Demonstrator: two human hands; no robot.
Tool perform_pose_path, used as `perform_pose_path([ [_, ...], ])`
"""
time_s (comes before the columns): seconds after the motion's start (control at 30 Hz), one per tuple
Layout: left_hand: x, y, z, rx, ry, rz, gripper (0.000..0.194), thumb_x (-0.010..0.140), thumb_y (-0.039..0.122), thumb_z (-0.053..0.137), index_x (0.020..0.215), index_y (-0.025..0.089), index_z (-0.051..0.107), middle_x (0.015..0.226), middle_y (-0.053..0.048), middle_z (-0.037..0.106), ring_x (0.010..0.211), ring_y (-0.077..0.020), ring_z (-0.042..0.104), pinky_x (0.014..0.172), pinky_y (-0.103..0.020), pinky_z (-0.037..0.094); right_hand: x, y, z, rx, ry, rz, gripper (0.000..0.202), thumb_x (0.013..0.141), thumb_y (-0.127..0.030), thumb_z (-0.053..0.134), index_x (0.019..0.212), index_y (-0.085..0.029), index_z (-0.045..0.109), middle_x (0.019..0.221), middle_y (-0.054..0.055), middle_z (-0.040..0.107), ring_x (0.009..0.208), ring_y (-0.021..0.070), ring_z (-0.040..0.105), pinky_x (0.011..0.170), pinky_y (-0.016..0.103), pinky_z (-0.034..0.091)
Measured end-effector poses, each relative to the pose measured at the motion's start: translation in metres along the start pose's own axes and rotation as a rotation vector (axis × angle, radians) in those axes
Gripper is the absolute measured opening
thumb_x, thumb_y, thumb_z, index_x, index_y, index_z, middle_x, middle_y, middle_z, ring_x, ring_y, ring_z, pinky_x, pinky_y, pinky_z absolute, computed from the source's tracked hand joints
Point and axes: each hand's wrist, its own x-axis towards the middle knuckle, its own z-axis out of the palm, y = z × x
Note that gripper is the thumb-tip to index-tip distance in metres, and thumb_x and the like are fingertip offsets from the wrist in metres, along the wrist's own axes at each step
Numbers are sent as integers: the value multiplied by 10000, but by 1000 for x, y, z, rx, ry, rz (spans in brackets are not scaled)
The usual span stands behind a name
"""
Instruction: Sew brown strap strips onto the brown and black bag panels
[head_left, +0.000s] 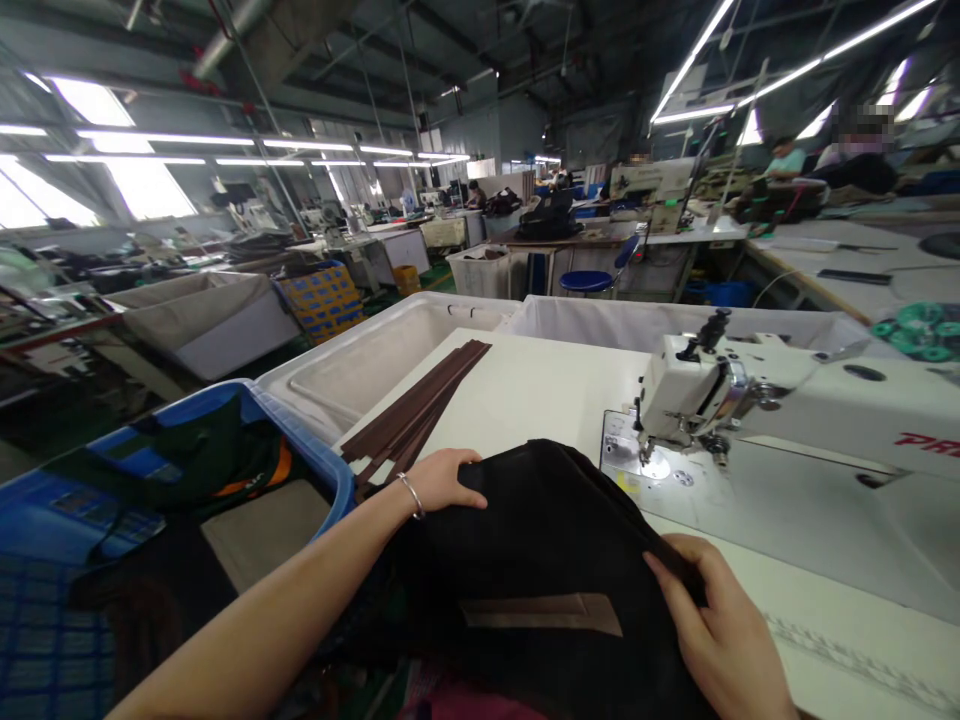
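A large piece of black fabric [540,520] is stretched between my two hands at the front of the sewing table. My left hand [442,482] grips its upper left edge, thumb on top, with a metal bangle on the wrist. At the right edge, my right hand [712,610] pinches the fabric between thumb and fingers. A brown strip [540,612] lies across the lower part of the black fabric. Beyond the fabric, to the right, stands a white sewing machine [682,395], its needle area close to the fabric's right edge.
Several brown strips [427,400] are stacked on the white tabletop [555,375]. A blue plastic basket [341,490] with dark fabric stands at left. White bins [390,335] border the table's far side. Behind are a blue chair [586,281] and people at other workstations.
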Motion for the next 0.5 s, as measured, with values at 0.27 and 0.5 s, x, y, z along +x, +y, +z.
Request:
perform_pose_path([
  [0.27,-13,34,-17,-196,-317,143,358,741,396,696,1035,199,643,933,20,691,851,-179,631,734,-221,466,-9,-5,-20,226,-156,183,424,810,-542,582,1136,-278,518,1056,10,673,944,219,648,741,261,558],
  [0.5,-28,128,-93,159,-150,390,185,931,345,492,1014,267,637,954,31,671,920,-176,616,829,-258,426,-40,3,-62,59,-9,105,453,731,-572,622,1049,-253,675,1077,46,689,989,307,648,769,342,592],
])
